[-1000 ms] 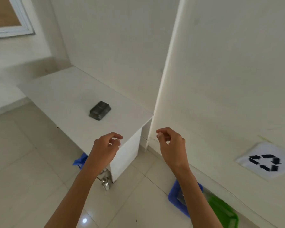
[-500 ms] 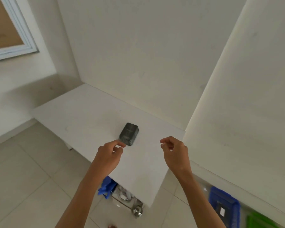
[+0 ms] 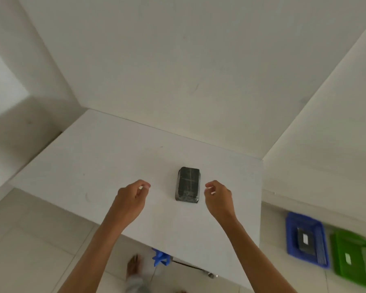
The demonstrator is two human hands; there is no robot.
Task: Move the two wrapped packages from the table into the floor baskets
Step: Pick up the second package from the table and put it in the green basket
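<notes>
One dark wrapped package (image 3: pixel 188 184) lies flat on the white table (image 3: pixel 106 166), near its middle. My left hand (image 3: pixel 131 200) hovers just left of it, and my right hand (image 3: pixel 219 198) just right of it. Both hands have loosely curled fingers, hold nothing and do not touch the package. On the floor at the right stands a blue basket (image 3: pixel 290 235) with a second dark package (image 3: pixel 306 242) lying in it. A green basket (image 3: pixel 355 261) sits beside it, further right.
White walls close in behind the table and along the right side. Under the table's front edge I see a blue object (image 3: pixel 160 258), a metal part (image 3: pixel 210 274) and my bare foot (image 3: pixel 133 268) on the tiled floor.
The view has swung to face the table squarely, and the package now lies between my two hands. Both hands have come forward over the tabletop. The baskets have come further into view at the right.
</notes>
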